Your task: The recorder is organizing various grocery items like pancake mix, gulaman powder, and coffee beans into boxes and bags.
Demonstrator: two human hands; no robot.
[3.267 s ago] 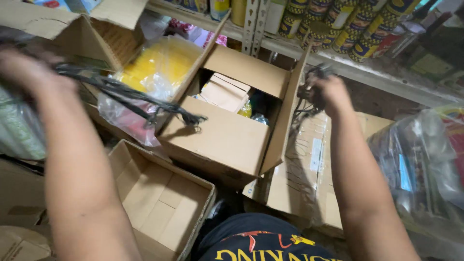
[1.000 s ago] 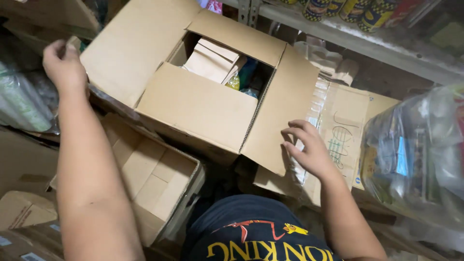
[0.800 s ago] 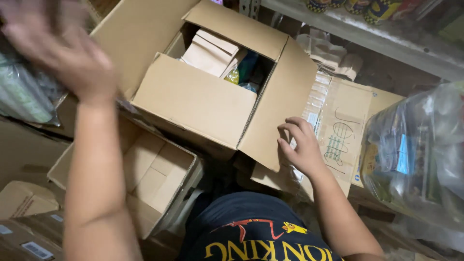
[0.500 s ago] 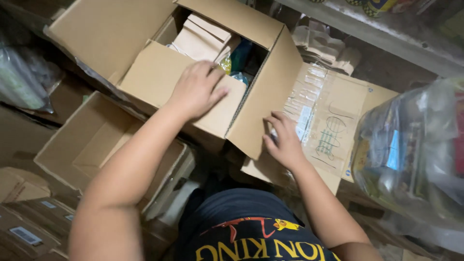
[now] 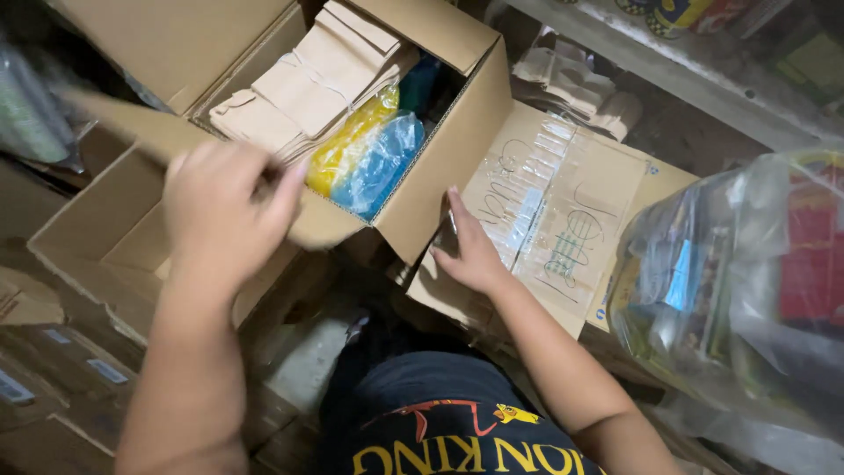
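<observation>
Cardboard box (image 5: 440,167) stands open among other cartons, tan packets (image 5: 308,79) and yellow and blue bags (image 5: 369,154) showing. Left hand (image 5: 224,207), blurred, closes on the near flap (image 5: 132,132); right hand (image 5: 470,251) lies flat against the side flap. Nothing lifted out yet.

At the top centre of the frame we have the open carton (image 5: 440,189), and in it paper bags (image 5: 308,84) lie at the left with plastic packets (image 5: 374,158) just beside them to the right. Our left hand (image 5: 224,211) sits on its near flap, left of centre. Our right hand (image 5: 470,251) rests against the carton's right wall, touching the flat taped box (image 5: 563,220) to its right. An empty carton (image 5: 97,255) lies lower left, a plastic bag (image 5: 747,290) at the right edge, and a shelf (image 5: 668,79) along the upper right.
</observation>
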